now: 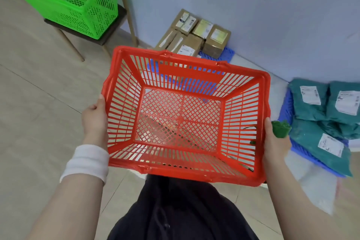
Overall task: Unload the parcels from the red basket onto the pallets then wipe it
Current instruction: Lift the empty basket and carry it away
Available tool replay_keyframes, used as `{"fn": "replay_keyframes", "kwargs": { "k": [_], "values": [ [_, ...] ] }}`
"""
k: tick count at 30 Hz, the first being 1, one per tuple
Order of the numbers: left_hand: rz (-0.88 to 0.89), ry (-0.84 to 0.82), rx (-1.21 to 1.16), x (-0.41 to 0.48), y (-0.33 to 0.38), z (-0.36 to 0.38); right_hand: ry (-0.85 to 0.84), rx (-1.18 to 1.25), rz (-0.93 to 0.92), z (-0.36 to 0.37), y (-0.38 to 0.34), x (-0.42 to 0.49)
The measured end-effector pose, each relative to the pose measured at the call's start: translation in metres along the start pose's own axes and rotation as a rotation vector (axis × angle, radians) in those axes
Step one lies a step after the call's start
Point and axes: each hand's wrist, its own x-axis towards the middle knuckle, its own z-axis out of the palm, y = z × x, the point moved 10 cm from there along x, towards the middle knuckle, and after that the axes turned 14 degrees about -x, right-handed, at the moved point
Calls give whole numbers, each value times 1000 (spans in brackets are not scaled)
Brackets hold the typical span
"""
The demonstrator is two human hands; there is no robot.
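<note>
Empty red basket (183,121) at frame centre, left hand (95,117) gripping one side; right hand (273,140) gripping the other with a green cloth (280,128).

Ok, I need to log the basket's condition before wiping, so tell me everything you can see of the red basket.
The red basket looks like moulded plastic, rectangular, with slotted walls, a diamond-mesh floor and a thick rim. It is empty; the floor tiles show through the mesh. It is held in the air, open side up and tilted toward the camera. The left hand grips its left rim, and the right hand holds the right rim while also pinching a small green cloth against it. No handles are raised.
</note>
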Motion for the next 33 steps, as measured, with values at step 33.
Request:
{"fn": "replay_keyframes", "kwargs": {
  "k": [33],
  "values": [
    [281, -19, -280, 435, 387, -171, 8, 583, -124, 304, -413, -275]
  ]
}}
